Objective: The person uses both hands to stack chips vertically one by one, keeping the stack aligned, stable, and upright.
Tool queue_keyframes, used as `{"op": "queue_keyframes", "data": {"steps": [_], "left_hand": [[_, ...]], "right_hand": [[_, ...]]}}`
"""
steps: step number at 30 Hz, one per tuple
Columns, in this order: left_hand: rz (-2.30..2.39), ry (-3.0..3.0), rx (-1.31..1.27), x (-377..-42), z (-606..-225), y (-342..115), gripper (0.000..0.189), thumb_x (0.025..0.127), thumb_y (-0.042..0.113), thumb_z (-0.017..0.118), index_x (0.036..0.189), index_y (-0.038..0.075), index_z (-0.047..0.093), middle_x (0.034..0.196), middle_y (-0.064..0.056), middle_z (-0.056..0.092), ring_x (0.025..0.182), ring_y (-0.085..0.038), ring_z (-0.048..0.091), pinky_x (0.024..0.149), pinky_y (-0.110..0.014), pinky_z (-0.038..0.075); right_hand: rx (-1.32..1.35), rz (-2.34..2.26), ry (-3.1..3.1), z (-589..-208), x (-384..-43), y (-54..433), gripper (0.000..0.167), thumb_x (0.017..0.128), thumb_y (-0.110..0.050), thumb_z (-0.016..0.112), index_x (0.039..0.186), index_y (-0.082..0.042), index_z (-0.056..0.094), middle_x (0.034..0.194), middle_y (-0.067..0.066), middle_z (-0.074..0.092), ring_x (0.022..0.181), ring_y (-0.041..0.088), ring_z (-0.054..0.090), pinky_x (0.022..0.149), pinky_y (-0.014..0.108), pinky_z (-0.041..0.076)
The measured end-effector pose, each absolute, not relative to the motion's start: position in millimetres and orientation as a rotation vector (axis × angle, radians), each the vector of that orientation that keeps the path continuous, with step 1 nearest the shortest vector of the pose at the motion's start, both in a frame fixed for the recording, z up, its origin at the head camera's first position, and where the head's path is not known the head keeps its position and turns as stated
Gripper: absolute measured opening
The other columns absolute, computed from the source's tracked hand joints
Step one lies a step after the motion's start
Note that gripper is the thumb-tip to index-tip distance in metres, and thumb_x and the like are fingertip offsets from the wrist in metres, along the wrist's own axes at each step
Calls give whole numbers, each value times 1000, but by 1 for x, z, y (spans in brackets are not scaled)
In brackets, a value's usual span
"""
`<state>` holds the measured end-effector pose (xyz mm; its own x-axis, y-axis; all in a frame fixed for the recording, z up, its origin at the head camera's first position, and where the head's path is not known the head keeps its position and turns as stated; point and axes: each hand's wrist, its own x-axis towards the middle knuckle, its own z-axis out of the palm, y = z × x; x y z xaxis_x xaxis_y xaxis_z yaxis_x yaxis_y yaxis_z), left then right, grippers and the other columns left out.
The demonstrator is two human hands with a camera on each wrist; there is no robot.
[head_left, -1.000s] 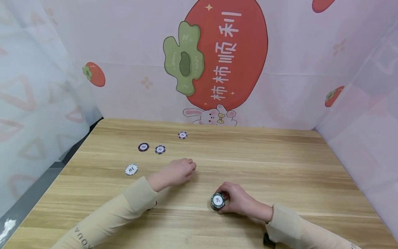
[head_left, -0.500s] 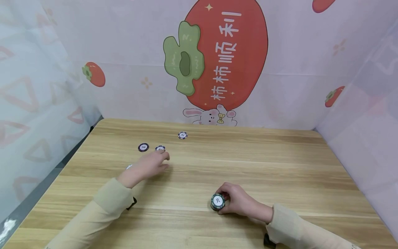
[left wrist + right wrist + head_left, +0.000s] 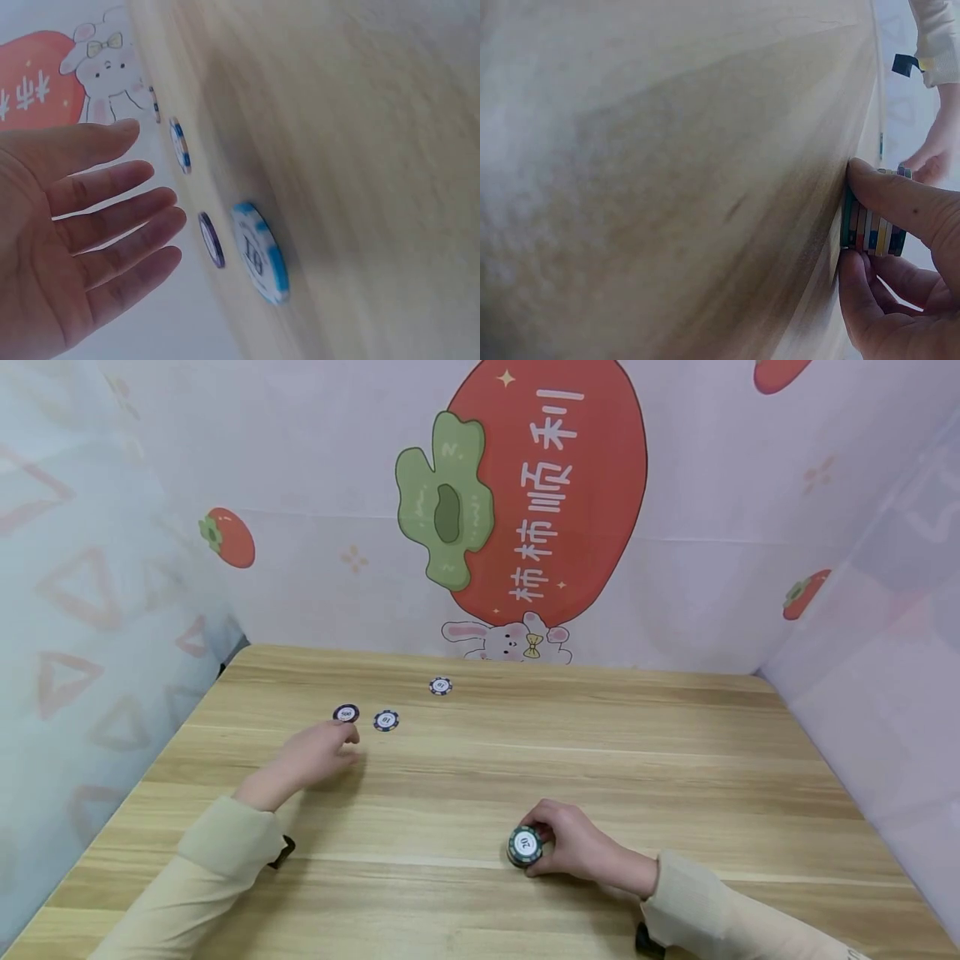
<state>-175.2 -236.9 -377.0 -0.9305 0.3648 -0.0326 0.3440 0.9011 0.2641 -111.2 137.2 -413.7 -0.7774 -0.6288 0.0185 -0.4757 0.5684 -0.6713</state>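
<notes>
My left hand (image 3: 300, 760) hovers over the left part of the table with nothing in it. In the left wrist view its fingers are extended, beside a white-and-light-blue poker chip (image 3: 259, 255) marked 10. That chip is hidden behind the hand in the head view. Just past the fingertips lies a dark chip (image 3: 346, 713) marked 500, with a blue-and-white chip (image 3: 386, 720) to its right. My right hand (image 3: 576, 843) grips a stack of poker chips (image 3: 524, 846), topped by a green one marked 20. Mixed edge colours show on the stack (image 3: 871, 217) between thumb and fingers.
Another blue-and-white chip (image 3: 441, 686) lies near the back edge of the wooden table (image 3: 637, 743). Printed cloth (image 3: 322, 593) hangs behind the table and along both sides.
My left hand has moved left across the table, from near the middle to over the light-blue chip, uncovering the blue-and-white one. The right hand and its stack stay in place.
</notes>
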Motion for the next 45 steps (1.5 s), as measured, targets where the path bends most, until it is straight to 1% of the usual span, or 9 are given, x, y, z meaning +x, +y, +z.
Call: {"op": "queue_keyframes", "data": {"steps": [3, 8, 14, 22, 27, 31, 37, 40, 45], "left_hand": [[400, 2961, 496, -174, -379, -245, 25, 81, 13, 62, 98, -5, 60, 99, -21, 61, 87, -32, 58, 79, -47, 45], [348, 2942, 456, -171, -380, -255, 23, 80, 12, 64, 95, -5, 60, 91, -16, 60, 79, -26, 58, 75, -44, 46], [331, 2925, 440, -166, -382, -264, 19, 76, 11, 67, 86, -2, 58, 82, -10, 55, 69, -20, 50, 68, -40, 45], [327, 2927, 411, -161, -381, -267, 21, 74, 11, 69, 86, -2, 59, 80, -8, 53, 68, -19, 48, 65, -38, 44], [309, 2942, 434, -161, -383, -267, 22, 73, 9, 70, 87, -3, 59, 81, -10, 55, 71, -20, 51, 67, -39, 45], [313, 2968, 473, -162, -384, -266, 26, 70, 9, 72, 88, -6, 59, 81, -12, 54, 73, -23, 52, 69, -41, 46], [357, 3005, 503, -164, -385, -265, 29, 65, 5, 75, 85, -5, 57, 80, -12, 50, 71, -22, 49, 66, -38, 46], [365, 3014, 509, -164, -385, -264, 27, 65, 3, 75, 83, -3, 55, 79, -10, 49, 70, -21, 49, 65, -37, 46], [390, 3047, 545, -163, -382, -262, 16, 69, -6, 67, 77, 2, 55, 75, -5, 49, 68, -19, 49, 62, -34, 44]], "right_hand": [[-929, -1001, 2587, -415, -111, 137, 43, 56, -13, 85, 91, -8, 63, 86, -7, 56, 78, 4, 51, 69, 20, 46], [-926, -997, 2588, -414, -111, 137, 42, 56, -13, 85, 92, -8, 63, 86, -7, 56, 78, 4, 51, 69, 20, 46], [-922, -992, 2587, -414, -111, 137, 43, 56, -13, 85, 93, -8, 63, 87, -6, 57, 78, 4, 52, 69, 20, 46], [-915, -991, 2586, -413, -110, 137, 43, 57, -13, 85, 93, -8, 63, 87, -6, 57, 79, 5, 52, 70, 20, 47], [-925, -997, 2583, -413, -110, 136, 43, 57, -13, 85, 92, -7, 62, 88, -6, 57, 79, 6, 53, 70, 21, 47], [-908, -988, 2584, -413, -110, 136, 43, 57, -13, 85, 93, -8, 62, 88, -7, 56, 79, 5, 53, 70, 21, 47], [-906, -974, 2588, -413, -110, 137, 43, 57, -14, 85, 93, -9, 62, 88, -7, 56, 80, 5, 52, 71, 21, 47], [-901, -969, 2588, -412, -110, 137, 43, 57, -14, 85, 93, -9, 62, 88, -6, 56, 80, 5, 52, 71, 21, 46], [-905, -981, 2585, -413, -110, 137, 42, 57, -14, 85, 93, -8, 63, 88, -6, 56, 80, 5, 52, 71, 21, 46]]}}
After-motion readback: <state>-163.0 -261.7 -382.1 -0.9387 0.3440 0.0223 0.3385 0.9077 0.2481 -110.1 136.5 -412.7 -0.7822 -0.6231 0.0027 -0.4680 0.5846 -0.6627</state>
